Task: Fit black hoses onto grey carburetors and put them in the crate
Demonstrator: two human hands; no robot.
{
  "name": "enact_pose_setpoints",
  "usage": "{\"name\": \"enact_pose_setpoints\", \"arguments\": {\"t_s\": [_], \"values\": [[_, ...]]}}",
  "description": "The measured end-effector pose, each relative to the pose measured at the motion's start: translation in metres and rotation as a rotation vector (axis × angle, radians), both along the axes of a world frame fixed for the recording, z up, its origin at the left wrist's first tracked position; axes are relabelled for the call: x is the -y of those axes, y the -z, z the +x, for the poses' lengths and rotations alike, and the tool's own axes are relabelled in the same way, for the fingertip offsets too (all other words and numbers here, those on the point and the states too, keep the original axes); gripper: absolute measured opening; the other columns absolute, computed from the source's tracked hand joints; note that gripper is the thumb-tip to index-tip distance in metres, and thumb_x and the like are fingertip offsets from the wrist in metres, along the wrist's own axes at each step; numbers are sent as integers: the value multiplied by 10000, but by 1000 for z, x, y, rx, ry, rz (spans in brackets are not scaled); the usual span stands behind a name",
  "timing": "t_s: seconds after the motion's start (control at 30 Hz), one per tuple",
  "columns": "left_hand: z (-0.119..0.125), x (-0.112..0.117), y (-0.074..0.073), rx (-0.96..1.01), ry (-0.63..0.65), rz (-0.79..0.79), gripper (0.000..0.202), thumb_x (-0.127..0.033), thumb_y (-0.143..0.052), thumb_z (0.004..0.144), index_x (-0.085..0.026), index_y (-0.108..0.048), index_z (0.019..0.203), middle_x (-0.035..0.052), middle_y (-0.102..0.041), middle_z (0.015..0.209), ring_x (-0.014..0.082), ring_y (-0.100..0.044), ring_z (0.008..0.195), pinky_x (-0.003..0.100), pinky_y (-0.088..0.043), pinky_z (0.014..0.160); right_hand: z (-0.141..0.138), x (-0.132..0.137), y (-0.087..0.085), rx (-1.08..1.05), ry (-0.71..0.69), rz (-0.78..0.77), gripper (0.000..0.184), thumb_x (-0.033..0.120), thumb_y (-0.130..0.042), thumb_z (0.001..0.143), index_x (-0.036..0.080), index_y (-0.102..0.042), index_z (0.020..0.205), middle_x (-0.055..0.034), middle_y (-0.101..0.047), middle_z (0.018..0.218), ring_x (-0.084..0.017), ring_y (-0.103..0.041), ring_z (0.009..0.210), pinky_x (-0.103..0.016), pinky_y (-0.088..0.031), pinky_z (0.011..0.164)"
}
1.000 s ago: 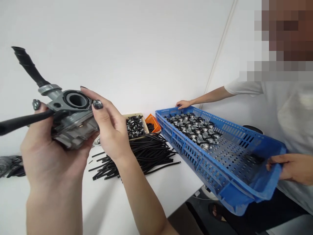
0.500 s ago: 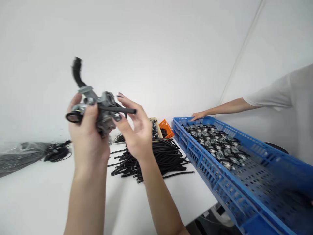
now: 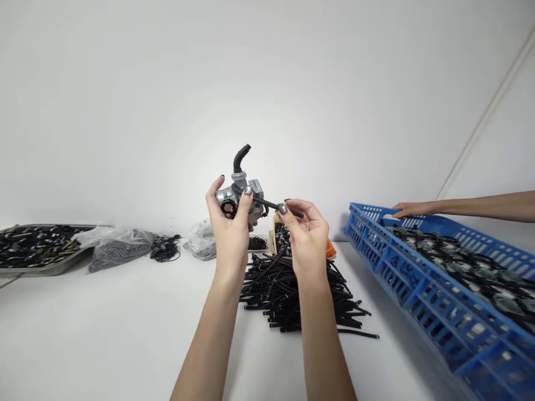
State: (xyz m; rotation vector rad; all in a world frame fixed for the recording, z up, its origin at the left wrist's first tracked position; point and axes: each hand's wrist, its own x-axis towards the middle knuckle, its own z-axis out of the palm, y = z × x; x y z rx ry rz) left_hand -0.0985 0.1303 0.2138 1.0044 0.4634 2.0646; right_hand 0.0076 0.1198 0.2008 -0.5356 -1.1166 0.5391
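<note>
My left hand (image 3: 229,223) is wrapped round a metal carburetor (image 3: 256,188), holding it up over the table. A bent black rubber boot (image 3: 239,158) sticks up from its top. A thin black hose (image 3: 267,204) runs across the carburetor toward the right. Its free end is pinched between the thumb and fingers of my right hand (image 3: 308,228). My left thumb lies over the other end of the hose, so how it joins the body is hidden. Below my hands lies a pile of black hoses (image 3: 276,295) on the white table (image 3: 137,334).
At right, another person's hand (image 3: 412,209) holds the rim of a blue crate (image 3: 418,273) filled with carburetors. Behind the pile stand a cream bin (image 3: 272,236) and an orange bin (image 3: 330,249). Plastic bags (image 3: 121,250) and a metal tray (image 3: 54,268) of small parts sit left.
The view has swung left, bringing the metal tray in. My right hand, open beside the hose before, now pinches its end. My left hand still holds the carburetor.
</note>
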Motion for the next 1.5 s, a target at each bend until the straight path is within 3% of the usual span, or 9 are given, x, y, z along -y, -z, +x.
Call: {"name": "enact_pose_setpoints", "arguments": {"t_s": [0.1, 0.2, 0.43, 0.57, 0.8, 0.97, 1.33, 1.4, 1.5], "values": [[-3, -4, 3, -10, -28, -3, 681, -411, -831, 756, -300, -507, 1345, 35, -657, 1021, 166, -681, 853, 262, -573, 743, 4, 1, 3, 289, 96, -13, 121, 226, -726, 818, 250, -774, 927, -51, -762, 985, -233, -680, 958, -443, -549, 929], [-4, -8, 5, -61, -75, -10, 664, -400, -815, 778, -303, -501, 1354, 30, -640, 1012, 146, -663, 844, 239, -553, 742, 0, 3, 5, 501, 351, 3, 220, 136, -614, 869, 274, -780, 910, -56, -756, 975, -260, -625, 985, -458, -508, 922], [-5, -13, 3, -77, 14, -31, 634, -355, -800, 799, -277, -491, 1348, 39, -657, 1001, 134, -650, 795, 236, -555, 696, -6, 3, 4, 531, 521, 192, 265, 19, -455, 876, 206, -639, 910, -57, -633, 932, -200, -615, 877, -364, -522, 795], [-8, -10, 2, -76, 42, -1, 628, -374, -797, 801, -278, -493, 1343, 51, -649, 1050, 139, -650, 810, 245, -561, 698, -7, -1, 7, 466, 457, 291, 201, 67, -481, 918, 211, -621, 908, -55, -615, 936, -199, -614, 924, -367, -534, 810], [-12, -12, 3, -118, 116, -29, 636, -436, -805, 783, -305, -498, 1325, 4, -645, 930, 146, -666, 770, 243, -551, 653, -8, -11, 12, 301, 258, 170, 98, 146, -567, 897, 204, -641, 923, -46, -647, 913, -185, -665, 850, -364, -567, 787], [-13, -11, 2, -127, 130, -69, 651, -421, -805, 780, -294, -498, 1340, 1, -651, 915, 142, -678, 742, 246, -558, 640, -1, -15, 13, 375, 399, 119, 122, 154, -567, 885, 203, -679, 882, -46, -686, 875, -201, -648, 857, -386, -529, 801], [-9, -12, 2, -120, 180, -119, 587, -387, -774, 812, -283, -518, 1329, 26, -675, 969, 162, -700, 802, 264, -582, 669, 8, -21, 13, 429, 394, 111, 114, 143, -580, 845, 214, -653, 795, -39, -651, 860, -201, -622, 856, -361, -494, 750], [-9, -12, 1, -99, 194, -120, 594, -396, -774, 810, -272, -521, 1333, 48, -686, 1016, 187, -710, 854, 286, -598, 688, 9, -21, 12, 359, 322, 113, 59, 187, -646, 830, 224, -660, 873, -57, -666, 961, -215, -636, 923, -374, -518, 791], [-9, -9, 0, -86, 211, -101, 612, -393, -780, 801, -251, -529, 1341, 75, -697, 1083, 217, -713, 926, 299, -607, 716, 9, -17, 9, 267, -2, 73, 392, 300, -728, 821, 273, -613, 1195, -92, -632, 1332, -254, -620, 1197, -437, -519, 1003]]}}
